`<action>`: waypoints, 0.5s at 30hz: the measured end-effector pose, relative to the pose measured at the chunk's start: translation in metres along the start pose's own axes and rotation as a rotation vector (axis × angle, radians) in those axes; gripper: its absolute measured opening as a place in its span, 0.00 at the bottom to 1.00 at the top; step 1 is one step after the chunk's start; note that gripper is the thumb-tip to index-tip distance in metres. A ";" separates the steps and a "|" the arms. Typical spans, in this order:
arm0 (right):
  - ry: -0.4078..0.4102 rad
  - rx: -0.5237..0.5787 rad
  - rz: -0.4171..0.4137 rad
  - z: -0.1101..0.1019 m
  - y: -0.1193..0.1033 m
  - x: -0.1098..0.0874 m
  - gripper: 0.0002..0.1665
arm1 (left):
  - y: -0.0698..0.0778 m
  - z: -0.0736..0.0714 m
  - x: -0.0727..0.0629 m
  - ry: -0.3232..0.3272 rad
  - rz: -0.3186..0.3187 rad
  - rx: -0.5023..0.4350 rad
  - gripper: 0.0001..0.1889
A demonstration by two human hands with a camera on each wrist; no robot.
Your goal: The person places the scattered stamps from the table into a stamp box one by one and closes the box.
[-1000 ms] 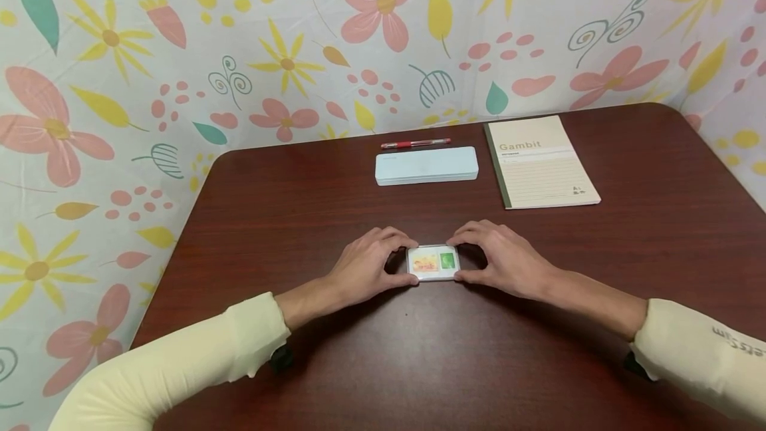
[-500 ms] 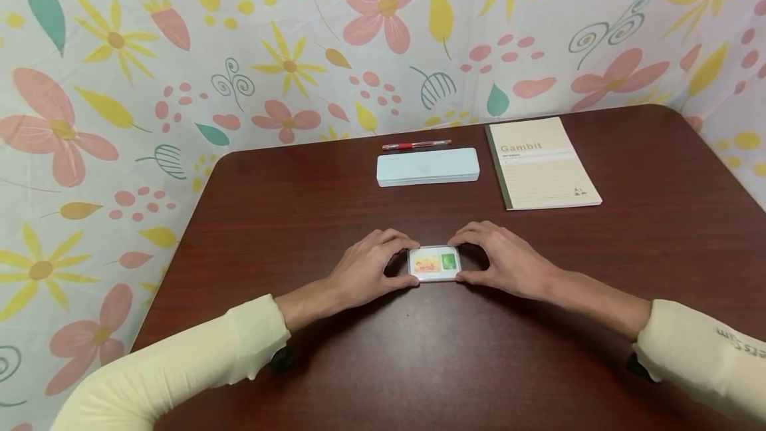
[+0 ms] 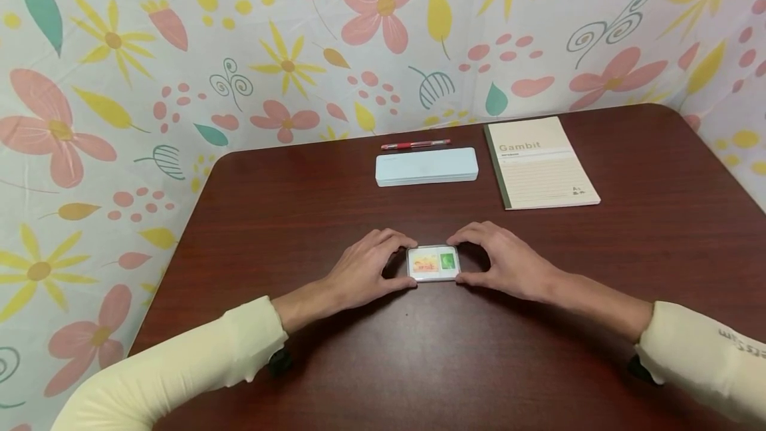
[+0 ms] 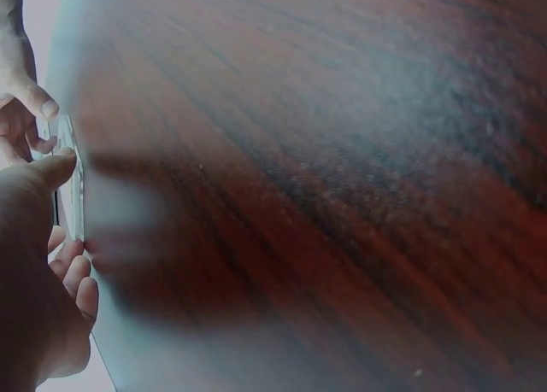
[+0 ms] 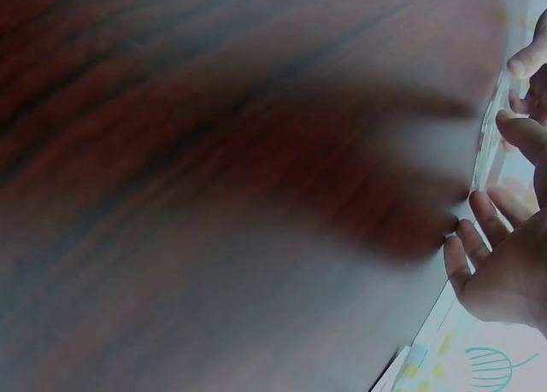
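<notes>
A small flat rectangular clear-edged case (image 3: 433, 263), white inside with an orange-yellow picture and a green square, lies on the brown table (image 3: 287, 218) in the head view. My left hand (image 3: 366, 268) pinches its left end, forefinger at the far corner and thumb at the near corner. On the other end, my right hand (image 3: 513, 261) grips the two right corners the same way. In the left wrist view the case (image 4: 77, 187) shows edge-on between thumb and fingers. The right wrist view also catches the thin edge of the case (image 5: 487, 140). Its underside is hidden.
Behind the hands lies a pale blue pencil case (image 3: 427, 167), with a red pen (image 3: 415, 144) just beyond it. To the right of these is a cream notebook (image 3: 541, 162) with a green spine. A flower-patterned cloth (image 3: 335, 38) hangs along the table's back and left edges.
</notes>
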State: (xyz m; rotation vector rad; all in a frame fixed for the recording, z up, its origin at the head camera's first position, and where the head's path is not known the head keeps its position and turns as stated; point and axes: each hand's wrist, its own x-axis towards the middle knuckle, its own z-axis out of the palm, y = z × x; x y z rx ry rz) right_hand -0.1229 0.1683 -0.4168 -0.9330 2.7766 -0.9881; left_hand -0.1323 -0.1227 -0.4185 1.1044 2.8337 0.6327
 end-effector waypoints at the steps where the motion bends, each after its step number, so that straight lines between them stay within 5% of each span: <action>1: 0.003 -0.007 0.000 0.001 0.000 0.000 0.31 | 0.000 0.000 0.000 0.003 0.001 0.000 0.31; 15: 0.031 0.009 -0.007 -0.002 0.000 -0.001 0.33 | -0.005 -0.002 -0.001 -0.001 -0.008 0.019 0.33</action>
